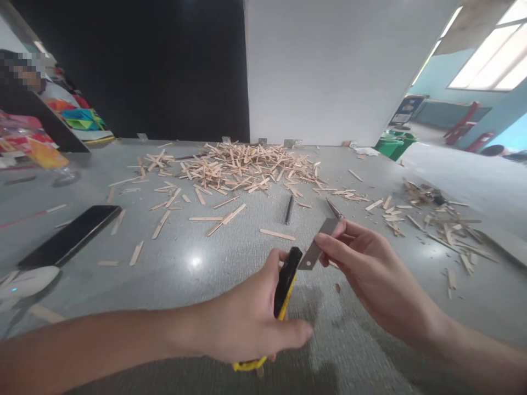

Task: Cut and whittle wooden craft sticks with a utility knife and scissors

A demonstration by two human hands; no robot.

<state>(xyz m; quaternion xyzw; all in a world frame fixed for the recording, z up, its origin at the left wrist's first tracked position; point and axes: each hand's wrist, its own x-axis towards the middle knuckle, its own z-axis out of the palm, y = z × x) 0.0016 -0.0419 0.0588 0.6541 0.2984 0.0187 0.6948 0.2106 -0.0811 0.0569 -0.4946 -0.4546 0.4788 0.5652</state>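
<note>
My left hand (247, 315) is closed around a yellow and black utility knife (283, 288), its front end pointing up and away. My right hand (373, 271) pinches the grey blade (317, 246) between thumb and fingers. The blade's lower end meets the front tip of the knife. Both hands hover just above the grey table (197, 263). A large heap of short wooden sticks (242, 167) lies farther back on the table.
A black phone (69, 236) lies at the left, a white object (24, 281) near it. Loose sticks are scattered about, with a smaller pile (440, 219) at the right. A dark pen (289, 209) and a metal tool (334, 208) lie mid-table. A white wall panel (329, 71) stands behind.
</note>
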